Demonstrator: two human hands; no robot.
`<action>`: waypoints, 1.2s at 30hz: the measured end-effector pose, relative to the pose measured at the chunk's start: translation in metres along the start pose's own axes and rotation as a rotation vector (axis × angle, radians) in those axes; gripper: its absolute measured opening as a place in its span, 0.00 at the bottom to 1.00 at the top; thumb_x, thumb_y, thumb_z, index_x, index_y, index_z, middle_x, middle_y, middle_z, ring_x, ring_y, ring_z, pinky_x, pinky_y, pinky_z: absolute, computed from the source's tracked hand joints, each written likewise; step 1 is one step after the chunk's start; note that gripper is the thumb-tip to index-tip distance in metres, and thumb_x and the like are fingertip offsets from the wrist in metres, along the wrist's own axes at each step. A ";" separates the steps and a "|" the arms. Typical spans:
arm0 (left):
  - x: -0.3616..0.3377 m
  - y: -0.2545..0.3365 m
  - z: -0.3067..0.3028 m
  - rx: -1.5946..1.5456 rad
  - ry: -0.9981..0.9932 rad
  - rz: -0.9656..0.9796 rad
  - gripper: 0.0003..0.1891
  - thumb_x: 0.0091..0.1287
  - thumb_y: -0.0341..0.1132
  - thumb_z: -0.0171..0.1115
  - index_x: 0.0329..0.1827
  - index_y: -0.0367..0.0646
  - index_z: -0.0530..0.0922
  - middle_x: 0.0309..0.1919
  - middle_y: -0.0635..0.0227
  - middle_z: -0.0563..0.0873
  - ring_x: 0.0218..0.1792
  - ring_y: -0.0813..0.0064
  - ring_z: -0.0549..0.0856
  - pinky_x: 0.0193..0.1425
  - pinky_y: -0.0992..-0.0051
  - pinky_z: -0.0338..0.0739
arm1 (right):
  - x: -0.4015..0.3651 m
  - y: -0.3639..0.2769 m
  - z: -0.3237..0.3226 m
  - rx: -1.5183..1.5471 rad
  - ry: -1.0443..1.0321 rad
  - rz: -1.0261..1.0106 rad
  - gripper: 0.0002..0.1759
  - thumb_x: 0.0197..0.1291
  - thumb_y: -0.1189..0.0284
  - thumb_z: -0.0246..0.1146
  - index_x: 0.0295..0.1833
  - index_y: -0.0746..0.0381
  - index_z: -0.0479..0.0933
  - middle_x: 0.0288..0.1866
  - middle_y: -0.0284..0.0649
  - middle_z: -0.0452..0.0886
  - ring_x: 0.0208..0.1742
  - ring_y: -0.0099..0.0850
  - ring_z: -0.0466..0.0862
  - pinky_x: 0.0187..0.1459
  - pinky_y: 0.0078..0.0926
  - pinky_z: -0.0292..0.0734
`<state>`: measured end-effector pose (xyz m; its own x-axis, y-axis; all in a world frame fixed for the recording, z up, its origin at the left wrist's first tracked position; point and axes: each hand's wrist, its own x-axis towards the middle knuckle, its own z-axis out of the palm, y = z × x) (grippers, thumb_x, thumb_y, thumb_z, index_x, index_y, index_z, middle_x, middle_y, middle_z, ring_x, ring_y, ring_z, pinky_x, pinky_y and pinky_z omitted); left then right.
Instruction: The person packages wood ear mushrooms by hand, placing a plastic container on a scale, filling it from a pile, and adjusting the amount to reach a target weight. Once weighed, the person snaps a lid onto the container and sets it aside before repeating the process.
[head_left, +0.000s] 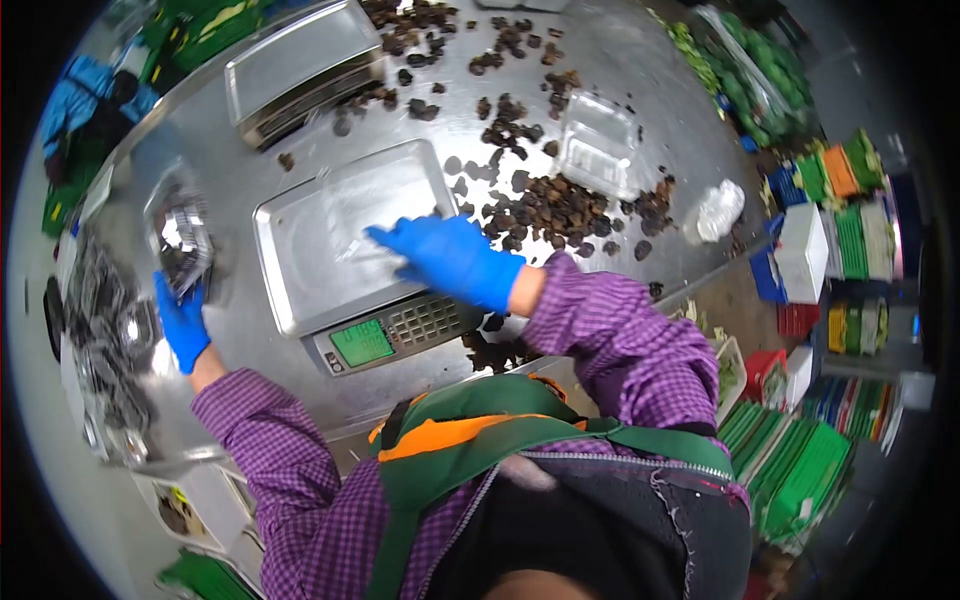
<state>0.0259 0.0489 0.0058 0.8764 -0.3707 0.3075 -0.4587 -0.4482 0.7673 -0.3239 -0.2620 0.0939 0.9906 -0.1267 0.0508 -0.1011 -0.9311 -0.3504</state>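
My left hand [183,328], in a blue glove, grips the near end of a clear plastic box [180,235] at the left of the steel table. The box is slightly blurred and has dark contents. Over the pan of a digital scale [300,285] is my right hand [455,262], also blue-gloved, its fingers stretched out to the left with nothing visible in them. The scale's green display [362,343] is lit, but its digits are too small to read. Right of the pan lies a heap of dark brown, mushroom-like pieces [560,210].
An empty clear tray [600,145] lies beyond the heap, with a crumpled white plastic bag [718,210] to its right. A second scale [305,65] stands at the far left. Clear plastic packs [105,340] crowd the left edge. Green crates [790,465] are stacked off to the right.
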 end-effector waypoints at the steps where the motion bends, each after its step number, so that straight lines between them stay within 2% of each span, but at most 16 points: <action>1: 0.005 0.051 0.000 -0.801 0.249 -0.421 0.29 0.69 0.42 0.60 0.70 0.42 0.66 0.67 0.57 0.69 0.69 0.62 0.67 0.70 0.59 0.62 | -0.002 -0.004 0.005 0.078 -0.034 -0.030 0.34 0.58 0.64 0.63 0.71 0.51 0.63 0.49 0.41 0.78 0.45 0.39 0.82 0.40 0.40 0.80; 2: 0.006 0.024 -0.005 -0.460 0.241 -0.291 0.28 0.70 0.44 0.57 0.71 0.43 0.65 0.71 0.58 0.64 0.72 0.62 0.61 0.71 0.56 0.61 | -0.007 -0.008 0.001 0.164 -0.061 -0.017 0.36 0.58 0.63 0.64 0.72 0.50 0.62 0.54 0.42 0.76 0.49 0.41 0.81 0.45 0.40 0.80; 4: -0.014 0.093 0.010 -0.674 0.285 -0.338 0.27 0.72 0.43 0.54 0.71 0.42 0.64 0.70 0.60 0.66 0.71 0.64 0.65 0.71 0.62 0.63 | -0.027 0.005 0.014 0.327 0.185 -0.032 0.32 0.55 0.66 0.66 0.66 0.54 0.67 0.50 0.42 0.78 0.47 0.42 0.82 0.45 0.37 0.79; 6: -0.051 0.171 0.034 -0.724 -0.010 -0.203 0.25 0.72 0.38 0.55 0.69 0.38 0.66 0.67 0.61 0.71 0.67 0.68 0.71 0.69 0.69 0.65 | -0.057 0.032 0.019 0.463 0.295 0.154 0.29 0.58 0.68 0.65 0.67 0.52 0.69 0.57 0.41 0.77 0.48 0.39 0.81 0.47 0.33 0.79; 8: -0.093 0.224 0.077 -0.722 -0.228 -0.274 0.22 0.70 0.33 0.56 0.67 0.36 0.69 0.62 0.63 0.76 0.62 0.72 0.76 0.65 0.76 0.70 | -0.097 0.069 0.019 0.544 0.367 0.462 0.33 0.51 0.75 0.70 0.66 0.50 0.72 0.56 0.38 0.79 0.49 0.35 0.82 0.49 0.29 0.78; 9: -0.112 0.251 0.094 -0.729 -0.452 -0.394 0.21 0.69 0.31 0.56 0.64 0.36 0.72 0.59 0.64 0.78 0.59 0.74 0.77 0.62 0.76 0.73 | -0.116 0.094 0.028 0.477 0.497 0.448 0.34 0.51 0.76 0.69 0.66 0.50 0.71 0.57 0.38 0.78 0.52 0.35 0.81 0.51 0.28 0.78; 11: -0.146 0.294 0.140 -0.669 -0.915 -0.442 0.23 0.66 0.29 0.59 0.65 0.36 0.71 0.60 0.64 0.77 0.57 0.75 0.78 0.57 0.73 0.77 | -0.163 0.140 0.049 0.251 0.437 0.664 0.41 0.47 0.73 0.72 0.70 0.54 0.66 0.63 0.43 0.74 0.61 0.41 0.76 0.61 0.32 0.73; 14: -0.191 0.305 0.224 -0.606 -1.296 -0.280 0.42 0.58 0.31 0.70 0.75 0.41 0.56 0.72 0.52 0.61 0.70 0.59 0.67 0.64 0.68 0.72 | -0.213 0.210 0.072 0.104 0.283 0.869 0.60 0.35 0.66 0.77 0.76 0.53 0.53 0.73 0.55 0.59 0.70 0.54 0.64 0.67 0.43 0.67; 16: -0.207 0.286 0.288 -0.164 -1.042 0.304 0.56 0.50 0.34 0.77 0.78 0.45 0.46 0.75 0.44 0.47 0.74 0.48 0.56 0.70 0.62 0.65 | -0.221 0.230 0.068 0.086 0.192 0.957 0.63 0.34 0.65 0.78 0.77 0.54 0.49 0.74 0.56 0.57 0.70 0.55 0.63 0.66 0.44 0.67; 22: -0.181 0.288 0.404 0.198 -1.063 -0.012 0.74 0.34 0.35 0.84 0.77 0.47 0.30 0.73 0.37 0.41 0.69 0.41 0.61 0.72 0.59 0.64 | -0.189 0.263 0.065 0.224 0.073 0.858 0.62 0.36 0.68 0.79 0.76 0.57 0.50 0.73 0.56 0.58 0.70 0.54 0.64 0.69 0.42 0.64; 24: -0.193 0.259 0.439 -0.016 -0.907 0.295 0.73 0.30 0.34 0.83 0.78 0.45 0.36 0.70 0.42 0.55 0.67 0.44 0.65 0.70 0.60 0.66 | -0.172 0.263 0.068 0.303 0.073 0.676 0.60 0.38 0.69 0.77 0.76 0.58 0.49 0.72 0.55 0.60 0.69 0.52 0.66 0.70 0.40 0.64; 25: -0.193 0.254 0.450 -0.103 -1.010 0.277 0.73 0.30 0.34 0.83 0.78 0.45 0.37 0.68 0.43 0.58 0.67 0.45 0.65 0.70 0.60 0.66 | -0.165 0.264 0.075 0.409 0.114 0.632 0.59 0.40 0.69 0.77 0.76 0.58 0.49 0.72 0.54 0.61 0.69 0.50 0.66 0.70 0.39 0.64; 30: -0.192 0.265 0.441 -0.339 -1.211 0.044 0.62 0.34 0.31 0.81 0.76 0.43 0.51 0.63 0.47 0.65 0.65 0.52 0.70 0.70 0.63 0.68 | -0.154 0.247 0.088 0.910 0.164 0.550 0.51 0.47 0.76 0.71 0.76 0.60 0.51 0.68 0.52 0.68 0.69 0.42 0.69 0.69 0.33 0.65; 32: -0.185 0.285 0.411 -0.371 -1.144 0.189 0.56 0.36 0.29 0.79 0.73 0.42 0.56 0.61 0.48 0.68 0.62 0.54 0.74 0.66 0.65 0.72 | -0.157 0.231 0.073 0.935 0.210 0.483 0.49 0.49 0.78 0.69 0.76 0.61 0.51 0.69 0.51 0.67 0.70 0.40 0.69 0.69 0.33 0.65; 34: -0.170 0.324 0.364 -0.467 -1.204 0.130 0.56 0.37 0.29 0.80 0.73 0.44 0.58 0.65 0.54 0.69 0.66 0.59 0.70 0.72 0.67 0.64 | -0.152 0.209 0.042 0.854 0.257 0.364 0.46 0.51 0.80 0.66 0.75 0.60 0.53 0.70 0.49 0.66 0.71 0.38 0.68 0.69 0.33 0.65; 36: -0.173 0.318 0.343 -0.494 -1.032 0.162 0.54 0.39 0.29 0.80 0.73 0.45 0.58 0.66 0.54 0.68 0.66 0.59 0.70 0.73 0.67 0.63 | -0.141 0.190 0.017 0.925 0.220 0.403 0.46 0.49 0.81 0.67 0.75 0.60 0.54 0.71 0.48 0.65 0.71 0.38 0.67 0.70 0.33 0.64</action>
<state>-0.3221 -0.3083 0.0040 0.1713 -0.9852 -0.0088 -0.2478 -0.0517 0.9674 -0.4816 -0.4154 0.0047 0.8508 -0.5173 -0.0926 -0.2199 -0.1904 -0.9568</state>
